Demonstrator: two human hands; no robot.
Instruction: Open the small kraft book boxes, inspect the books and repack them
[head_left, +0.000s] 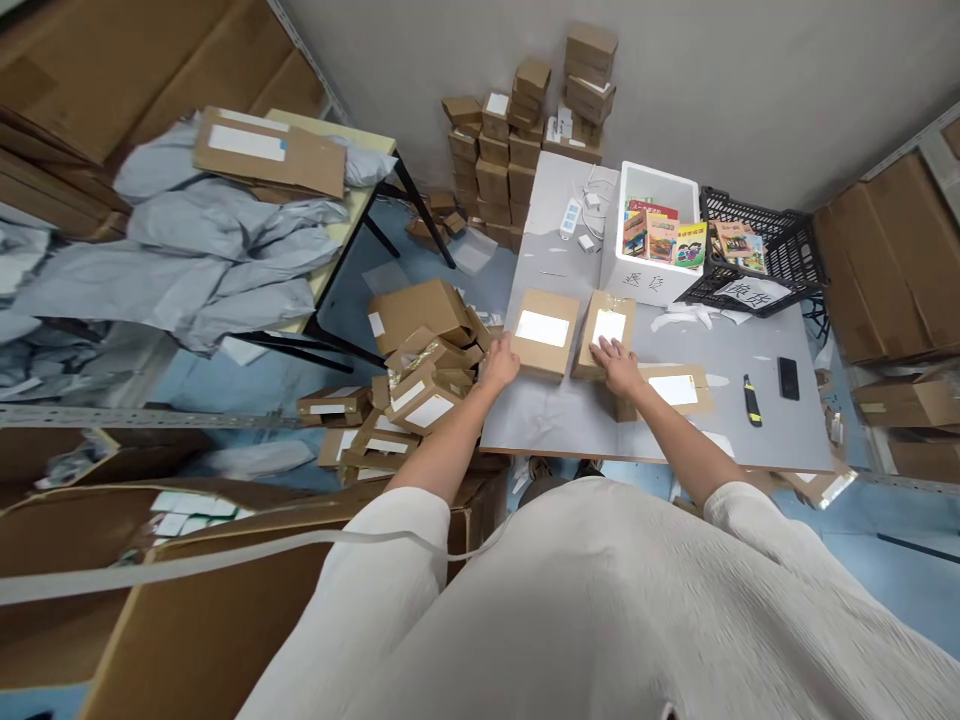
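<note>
On the grey table stand two brown cardboard boxes with white labels. My left hand is at the left side of the left box, its fingers bent; whether it grips the box is unclear. My right hand lies with fingers spread on the near part of the right box, just below its label. A narrow gap parts the two boxes. Partly behind my right forearm is another labelled box.
A white bin and a black crate hold booklets at the back. A yellow-black cutter and a phone lie at the right. Boxes are heaped left of the table; more are stacked by the wall.
</note>
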